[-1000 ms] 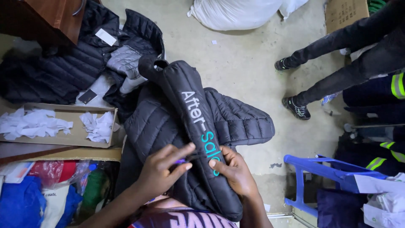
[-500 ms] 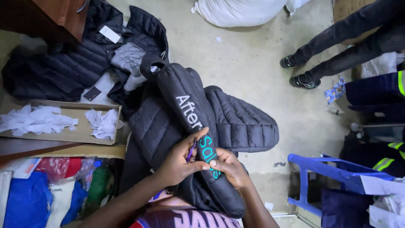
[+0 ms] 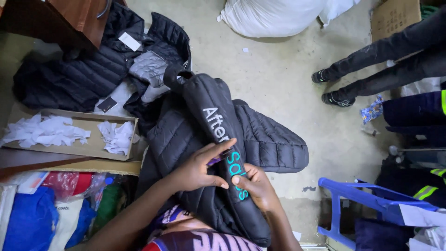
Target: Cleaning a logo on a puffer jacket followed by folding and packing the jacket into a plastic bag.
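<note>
Concrete floor (image 3: 278, 79) is spreading under everything, and the black quilted jacket (image 3: 204, 139) is lying draped over the person's lap at near centre, one sleeve running along it with pale and teal lettering. Left hand (image 3: 197, 169) is pressing flat on that sleeve, fingers stretched toward a small purple tool (image 3: 216, 161); right hand (image 3: 258, 186) is pinching the fabric just beside the teal letters. Working well here is probably meaning keeping the sleeve taut between both hands. More dark jackets (image 3: 83, 74) are lying far left, a cardboard tray (image 3: 88, 146) of white scraps at left, a blue plastic chair (image 3: 357, 204) near right
</note>
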